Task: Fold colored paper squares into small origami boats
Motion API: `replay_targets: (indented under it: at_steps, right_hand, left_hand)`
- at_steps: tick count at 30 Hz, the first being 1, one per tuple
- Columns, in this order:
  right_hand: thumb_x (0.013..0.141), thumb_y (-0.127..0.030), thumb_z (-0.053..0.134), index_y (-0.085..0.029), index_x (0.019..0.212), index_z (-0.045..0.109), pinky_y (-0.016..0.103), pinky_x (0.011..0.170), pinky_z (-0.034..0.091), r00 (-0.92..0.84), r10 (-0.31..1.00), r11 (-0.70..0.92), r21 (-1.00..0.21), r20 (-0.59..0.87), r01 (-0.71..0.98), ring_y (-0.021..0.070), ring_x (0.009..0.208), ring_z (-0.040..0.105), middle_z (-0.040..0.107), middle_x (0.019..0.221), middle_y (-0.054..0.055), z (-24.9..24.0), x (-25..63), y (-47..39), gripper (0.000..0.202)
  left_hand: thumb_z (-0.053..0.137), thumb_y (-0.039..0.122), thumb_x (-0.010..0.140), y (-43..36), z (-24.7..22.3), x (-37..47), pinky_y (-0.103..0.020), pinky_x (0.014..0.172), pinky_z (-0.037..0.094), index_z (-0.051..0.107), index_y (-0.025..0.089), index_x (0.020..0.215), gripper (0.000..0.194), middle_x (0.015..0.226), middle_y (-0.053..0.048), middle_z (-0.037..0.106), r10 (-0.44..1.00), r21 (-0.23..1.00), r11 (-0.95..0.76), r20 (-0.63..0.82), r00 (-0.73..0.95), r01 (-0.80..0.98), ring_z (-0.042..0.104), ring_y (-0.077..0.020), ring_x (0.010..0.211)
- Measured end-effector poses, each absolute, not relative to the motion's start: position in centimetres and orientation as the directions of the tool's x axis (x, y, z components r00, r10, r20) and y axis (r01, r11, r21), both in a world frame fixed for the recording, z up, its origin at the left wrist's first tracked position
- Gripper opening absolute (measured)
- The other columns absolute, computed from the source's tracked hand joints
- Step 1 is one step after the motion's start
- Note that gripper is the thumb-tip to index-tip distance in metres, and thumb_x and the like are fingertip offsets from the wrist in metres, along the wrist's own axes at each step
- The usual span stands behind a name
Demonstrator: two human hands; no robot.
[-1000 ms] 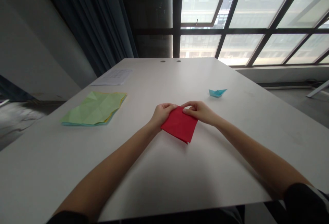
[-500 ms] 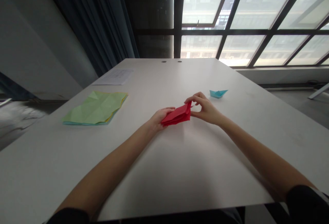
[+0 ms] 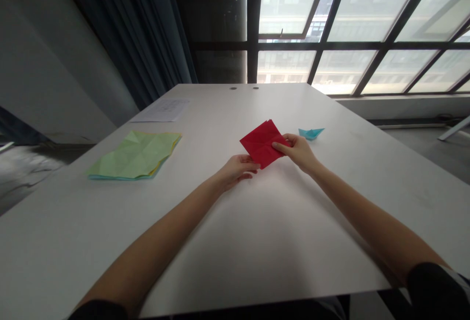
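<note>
A folded red sheet of paper (image 3: 261, 144) is held above the table, its flat, creased face turned toward me and its shape like a diamond. My right hand (image 3: 298, 152) pinches its right corner, thumb in front and the other fingers behind. At the lower corner is my left hand (image 3: 238, 170), fingers loosely stretched and apart, the fingertips against the paper's lower left edge. Beyond my right hand, a small blue folded paper boat (image 3: 311, 134) rests on the table.
On the left of the white table (image 3: 220, 241) lies a stack of creased paper sheets (image 3: 137, 156), green on top with yellow and blue edges below. Farther back is a white printed sheet (image 3: 161, 110). Windows (image 3: 290, 4) and a dark curtain (image 3: 147, 31) stand beyond the table.
The red paper has turned from a tilted, edge-on pose to a diamond facing me. My left hand has loosened from its left end, and my right hand now grips its right corner.
</note>
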State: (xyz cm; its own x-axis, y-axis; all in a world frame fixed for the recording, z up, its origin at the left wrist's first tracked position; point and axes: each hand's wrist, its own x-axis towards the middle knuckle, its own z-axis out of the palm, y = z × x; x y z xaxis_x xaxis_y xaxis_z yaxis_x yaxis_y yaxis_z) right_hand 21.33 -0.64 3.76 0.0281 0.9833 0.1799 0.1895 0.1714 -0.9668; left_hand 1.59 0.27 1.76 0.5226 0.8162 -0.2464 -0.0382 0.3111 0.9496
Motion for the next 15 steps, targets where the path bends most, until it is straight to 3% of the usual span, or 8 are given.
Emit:
replay_targets:
  at_steps: [4, 8, 15]
  right_hand:
    - [0.061, -0.038, 0.071, -0.019, 0.086, 0.057, 0.025, 0.056, 0.048, 0.053, 0.996, 0.070, -0.997, 0.068, -0.024, 0.0118, 0.061, 0.058, 0.064, 0.072, 0.001, 3.1, 20.6, -0.8, 0.034]
    - [0.060, -0.035, 0.073, -0.019, 0.086, 0.057, 0.022, 0.056, 0.047, -0.057, 0.997, -0.064, -0.991, -0.057, -0.115, 0.0106, 0.063, 0.059, 0.064, 0.075, 0.002, 2.1, 19.7, -1.2, 0.035]
    - [0.059, -0.033, 0.073, -0.016, 0.082, 0.058, 0.023, 0.061, 0.047, -0.088, 0.995, -0.069, -0.974, -0.052, -0.214, 0.0097, 0.060, 0.058, 0.063, 0.067, 0.001, 1.5, 18.4, -1.7, 0.032]
  left_hand:
    - [0.072, 0.020, 0.058, 0.3, 1.4, 2.0, -0.021, 0.060, 0.044, 0.063, 0.010, 0.075, 0.021, 0.070, -0.004, 0.061, 0.901, 0.961, 0.246, -0.179, 0.396, -0.127, 0.055, -0.0082, 0.061]
    - [0.074, 0.020, 0.056, 0.0, 1.5, 2.3, -0.023, 0.060, 0.045, 0.061, 0.009, 0.074, 0.025, 0.067, -0.004, 0.061, 0.944, 0.962, 0.202, -0.141, 0.299, -0.182, 0.058, -0.0102, 0.061]
    - [0.071, 0.017, 0.057, -0.2, 1.8, 2.6, -0.021, 0.060, 0.046, 0.059, 0.010, 0.071, 0.020, 0.065, -0.002, 0.061, 0.943, 0.950, 0.214, -0.140, 0.303, -0.226, 0.057, -0.0089, 0.060]
